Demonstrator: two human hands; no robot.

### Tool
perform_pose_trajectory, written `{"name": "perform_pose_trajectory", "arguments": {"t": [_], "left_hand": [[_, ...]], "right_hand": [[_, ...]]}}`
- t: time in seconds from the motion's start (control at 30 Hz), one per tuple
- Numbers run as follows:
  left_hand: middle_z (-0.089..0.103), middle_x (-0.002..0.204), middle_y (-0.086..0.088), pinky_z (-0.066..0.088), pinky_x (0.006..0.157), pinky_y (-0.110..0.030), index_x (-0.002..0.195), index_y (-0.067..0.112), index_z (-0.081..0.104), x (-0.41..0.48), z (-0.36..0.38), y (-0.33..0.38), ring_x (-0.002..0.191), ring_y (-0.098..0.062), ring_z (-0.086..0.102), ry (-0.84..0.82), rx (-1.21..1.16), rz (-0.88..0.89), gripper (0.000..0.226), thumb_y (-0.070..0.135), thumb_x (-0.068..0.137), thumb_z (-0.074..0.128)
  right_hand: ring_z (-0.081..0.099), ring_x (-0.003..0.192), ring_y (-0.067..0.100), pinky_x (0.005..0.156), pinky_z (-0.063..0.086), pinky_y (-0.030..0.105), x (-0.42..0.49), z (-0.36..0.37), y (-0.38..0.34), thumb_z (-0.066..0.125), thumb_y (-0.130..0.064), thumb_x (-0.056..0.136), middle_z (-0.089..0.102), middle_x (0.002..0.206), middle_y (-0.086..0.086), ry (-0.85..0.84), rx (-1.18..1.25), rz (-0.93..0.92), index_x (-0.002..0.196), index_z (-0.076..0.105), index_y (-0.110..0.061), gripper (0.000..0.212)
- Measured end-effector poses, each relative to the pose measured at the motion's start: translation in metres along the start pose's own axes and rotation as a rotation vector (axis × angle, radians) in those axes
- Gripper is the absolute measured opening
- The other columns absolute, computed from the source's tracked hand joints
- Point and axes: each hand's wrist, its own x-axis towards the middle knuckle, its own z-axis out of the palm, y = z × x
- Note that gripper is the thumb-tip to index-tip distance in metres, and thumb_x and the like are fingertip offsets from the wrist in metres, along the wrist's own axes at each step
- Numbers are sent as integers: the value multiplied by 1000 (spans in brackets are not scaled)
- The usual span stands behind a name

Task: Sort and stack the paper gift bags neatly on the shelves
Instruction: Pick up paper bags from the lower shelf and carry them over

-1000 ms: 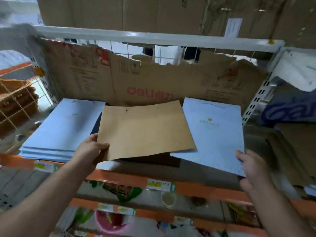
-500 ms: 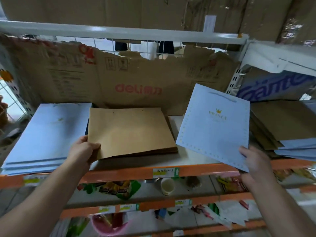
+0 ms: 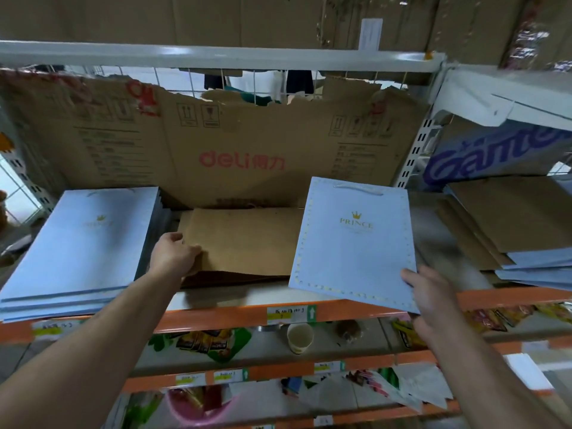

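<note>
A stack of brown kraft paper bags (image 3: 247, 243) lies flat in the middle of the shelf (image 3: 235, 297). My left hand (image 3: 173, 257) grips the stack's left front corner. A light blue gift bag (image 3: 353, 246) with a gold crown print is tilted up over the shelf's right part, partly covering the brown stack. My right hand (image 3: 430, 294) pinches its lower right corner. A pile of matching light blue bags (image 3: 80, 246) lies flat at the left end of the shelf.
A torn cardboard sheet (image 3: 241, 144) lines the shelf's back. On the neighbouring shelf at right lies a mixed pile of brown and blue bags (image 3: 513, 230). Lower shelves hold a paper cup (image 3: 299, 337) and packets. A white beam (image 3: 216, 55) runs overhead.
The brown stack has been pushed back and squared on the shelf by my left hand. My right hand has lifted the blue bag and swung it upright towards the middle.
</note>
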Motion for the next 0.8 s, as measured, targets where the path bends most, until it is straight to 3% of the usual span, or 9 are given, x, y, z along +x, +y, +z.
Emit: {"name": "perform_pose_trajectory", "arguments": {"t": [0.07, 0.2, 0.3, 0.37, 0.5, 0.8], "left_hand": [[54, 135, -11, 59, 80, -41, 147, 19, 40, -1, 3, 3, 103, -28, 62, 70, 119, 41, 63, 16, 92, 70], [52, 137, -9, 59, 79, -41, 145, 25, 41, -1, 8, 3, 103, -27, 60, 117, 179, 93, 58, 8, 94, 63], [55, 132, -10, 56, 70, -35, 143, 23, 46, -2, 9, 3, 99, -26, 62, 144, 251, 115, 50, 11, 97, 60], [57, 130, -12, 57, 76, -40, 141, 21, 47, -6, 9, 4, 100, -28, 62, 164, 352, 133, 48, 18, 96, 62], [54, 138, -14, 47, 100, -49, 139, 20, 51, -14, 12, 6, 124, -33, 51, 216, 477, 158, 51, 30, 91, 67], [62, 129, -1, 46, 99, -40, 125, 22, 64, -54, -7, 9, 121, -21, 54, 220, 474, 377, 39, 45, 94, 58]], "right_hand": [[68, 81, 33, 47, 51, 28, 1, 6, -5, 50, -5, 100, 72, 95, 12, -37, -15, -3, 92, 66, -12, 19], [73, 83, 32, 74, 60, 48, 10, 17, -8, 53, -3, 98, 76, 95, 12, -113, -74, -19, 92, 70, -10, 18], [74, 85, 31, 81, 59, 55, 16, 24, -10, 55, -5, 98, 77, 92, 8, -165, -86, -22, 96, 70, -8, 16], [74, 86, 29, 82, 59, 54, 20, 28, -11, 55, -6, 97, 78, 91, 5, -192, -106, -31, 95, 70, -9, 16], [74, 85, 26, 81, 60, 50, 29, 35, -9, 55, -5, 97, 78, 86, 1, -242, -147, -49, 90, 70, -10, 17], [73, 88, 29, 83, 59, 52, 20, 99, -9, 55, -2, 96, 77, 93, 6, -367, -137, -60, 93, 71, -11, 19]]}}
